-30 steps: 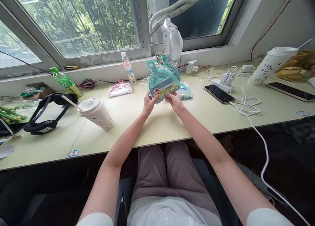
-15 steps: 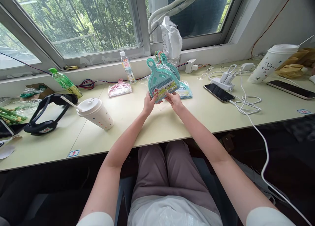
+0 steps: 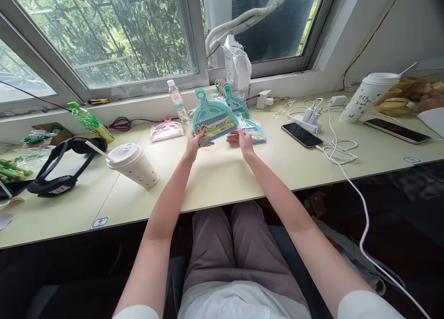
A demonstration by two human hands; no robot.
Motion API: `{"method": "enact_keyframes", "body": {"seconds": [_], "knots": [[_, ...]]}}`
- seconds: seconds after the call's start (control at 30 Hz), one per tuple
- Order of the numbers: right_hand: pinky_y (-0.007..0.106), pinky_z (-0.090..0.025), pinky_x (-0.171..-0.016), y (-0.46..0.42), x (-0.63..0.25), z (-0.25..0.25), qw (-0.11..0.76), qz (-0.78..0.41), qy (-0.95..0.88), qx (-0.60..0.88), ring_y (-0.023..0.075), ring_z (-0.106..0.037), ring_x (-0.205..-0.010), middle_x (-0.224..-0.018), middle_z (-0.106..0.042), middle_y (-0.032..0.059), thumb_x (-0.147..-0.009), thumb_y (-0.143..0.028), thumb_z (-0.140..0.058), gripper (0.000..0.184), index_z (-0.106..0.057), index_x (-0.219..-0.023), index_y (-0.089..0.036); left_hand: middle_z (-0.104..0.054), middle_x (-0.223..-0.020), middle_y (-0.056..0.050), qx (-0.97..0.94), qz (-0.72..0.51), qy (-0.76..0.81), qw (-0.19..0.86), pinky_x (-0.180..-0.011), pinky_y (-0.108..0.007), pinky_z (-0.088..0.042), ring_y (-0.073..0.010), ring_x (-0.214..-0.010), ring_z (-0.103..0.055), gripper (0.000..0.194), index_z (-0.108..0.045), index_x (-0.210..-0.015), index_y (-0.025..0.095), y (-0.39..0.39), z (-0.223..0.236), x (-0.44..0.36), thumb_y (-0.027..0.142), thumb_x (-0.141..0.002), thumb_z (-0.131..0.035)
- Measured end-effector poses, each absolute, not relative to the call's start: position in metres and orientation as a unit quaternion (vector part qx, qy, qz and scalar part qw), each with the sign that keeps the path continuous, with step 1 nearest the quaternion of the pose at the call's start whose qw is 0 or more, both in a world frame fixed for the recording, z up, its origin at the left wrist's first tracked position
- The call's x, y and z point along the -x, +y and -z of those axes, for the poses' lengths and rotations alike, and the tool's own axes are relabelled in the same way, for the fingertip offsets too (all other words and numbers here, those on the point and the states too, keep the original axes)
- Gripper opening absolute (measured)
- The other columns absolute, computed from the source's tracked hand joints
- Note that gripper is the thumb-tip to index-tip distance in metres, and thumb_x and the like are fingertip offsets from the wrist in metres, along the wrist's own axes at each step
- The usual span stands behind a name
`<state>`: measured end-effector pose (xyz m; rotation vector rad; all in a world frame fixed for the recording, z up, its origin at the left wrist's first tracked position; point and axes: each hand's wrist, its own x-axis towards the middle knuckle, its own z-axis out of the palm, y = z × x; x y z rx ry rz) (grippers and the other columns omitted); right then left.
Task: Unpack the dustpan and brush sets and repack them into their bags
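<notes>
My left hand (image 3: 193,144) is closed on the lower left corner of a teal dustpan-and-brush set (image 3: 212,120) in clear wrap, holding it tilted above the pale desk (image 3: 222,175). My right hand (image 3: 243,138) hovers just below the set's lower right edge, fingers stretched toward it and holding nothing that I can see. Under that hand lies another teal set (image 3: 255,133). Several more sets (image 3: 234,101) lean behind it. A pink set (image 3: 166,129) lies to the left.
A lidded cup with a straw (image 3: 133,164), a headset (image 3: 57,168) and a green bottle (image 3: 90,122) are on the left. A small water bottle (image 3: 176,100) stands by the window. On the right are a phone (image 3: 301,134), charger cables (image 3: 335,145), a tall cup (image 3: 366,96) and another person's hand (image 3: 430,101).
The teal set has swung left and lower with my left hand. My right hand has come off its lower edge. The view has shifted slightly.
</notes>
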<state>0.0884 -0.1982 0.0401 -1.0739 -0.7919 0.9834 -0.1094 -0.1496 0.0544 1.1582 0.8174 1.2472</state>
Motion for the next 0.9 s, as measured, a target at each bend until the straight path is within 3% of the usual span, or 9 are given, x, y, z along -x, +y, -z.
{"method": "enact_keyframes", "body": {"seconds": [0.1,0.2,0.33,0.43,0.57,0.8,0.9], "knots": [[0.031,-0.061,-0.072,-0.200,-0.090,-0.038,0.686,-0.323,-0.405,0.511,0.0171,-0.072,-0.070,-0.082,-0.075,0.0043,-0.100,-0.045,-0.050,0.034,-0.067,-0.081,-0.022,-0.073,-0.101,-0.005,-0.448,-0.564,0.381,0.580,-0.057,-0.025,-0.063,-0.0153,-0.069,-0.073,0.046,-0.052,-0.125,0.019,-0.143,-0.054,0.117,0.017,-0.080,-0.064],[0.036,-0.059,-0.091,-0.200,-0.094,-0.038,0.675,-0.192,-0.484,0.522,0.0200,-0.070,-0.103,-0.112,-0.075,0.0040,-0.096,-0.027,-0.047,0.022,-0.069,-0.101,-0.026,-0.069,-0.081,-0.002,-0.408,-0.556,0.415,0.594,-0.042,-0.016,-0.049,-0.0085,-0.050,-0.062,0.026,-0.057,-0.112,0.014,-0.136,-0.054,0.127,0.013,-0.086,-0.056],[0.047,-0.039,-0.119,-0.197,-0.097,-0.036,0.584,-0.065,-0.607,0.534,0.0254,-0.049,-0.141,-0.145,-0.059,0.0057,-0.084,-0.010,-0.058,0.045,-0.066,-0.125,-0.028,-0.066,-0.072,-0.001,-0.370,-0.553,0.425,0.613,-0.043,-0.018,-0.048,-0.0084,-0.046,-0.058,0.022,-0.061,-0.108,0.013,-0.131,-0.053,0.138,0.010,-0.086,-0.056],[0.054,-0.030,-0.124,-0.193,-0.097,-0.033,0.538,-0.049,-0.653,0.531,0.0291,-0.046,-0.142,-0.147,-0.058,0.0050,-0.083,-0.012,-0.067,0.045,-0.068,-0.124,-0.030,-0.067,-0.072,-0.002,-0.368,-0.546,0.414,0.628,-0.043,-0.018,-0.047,-0.0083,-0.046,-0.056,0.025,-0.061,-0.110,0.012,-0.132,-0.052,0.142,0.008,-0.086,-0.054],[0.054,-0.035,-0.123,-0.194,-0.097,-0.032,0.563,-0.066,-0.643,0.515,0.0296,-0.047,-0.141,-0.143,-0.062,0.0016,-0.090,-0.024,-0.070,0.025,-0.076,-0.112,-0.033,-0.065,-0.063,-0.005,-0.409,-0.476,0.407,0.663,-0.034,-0.017,-0.037,-0.0089,-0.039,-0.053,0.017,-0.060,-0.101,0.009,-0.134,-0.050,0.143,0.008,-0.088,-0.049],[0.049,-0.038,-0.123,-0.206,-0.094,-0.037,0.583,-0.152,-0.653,0.459,0.0256,-0.057,-0.134,-0.136,-0.068,-0.0035,-0.096,-0.033,-0.067,0.021,-0.076,-0.113,-0.038,-0.073,-0.074,-0.014,-0.468,-0.414,0.383,0.681,-0.036,-0.019,-0.042,-0.0137,-0.044,-0.062,0.015,-0.061,-0.099,0.008,-0.132,-0.043,0.144,0.013,-0.086,-0.054],[0.048,-0.042,-0.119,-0.211,-0.093,-0.043,0.596,-0.174,-0.638,0.455,0.0278,-0.053,-0.140,-0.137,-0.068,-0.0030,-0.084,-0.040,-0.082,0.042,-0.070,-0.124,-0.040,-0.073,-0.074,-0.013,-0.456,-0.415,0.378,0.691,-0.036,-0.019,-0.042,-0.0132,-0.044,-0.062,0.014,-0.061,-0.098,0.008,-0.133,-0.043,0.145,0.012,-0.087,-0.054]]}}
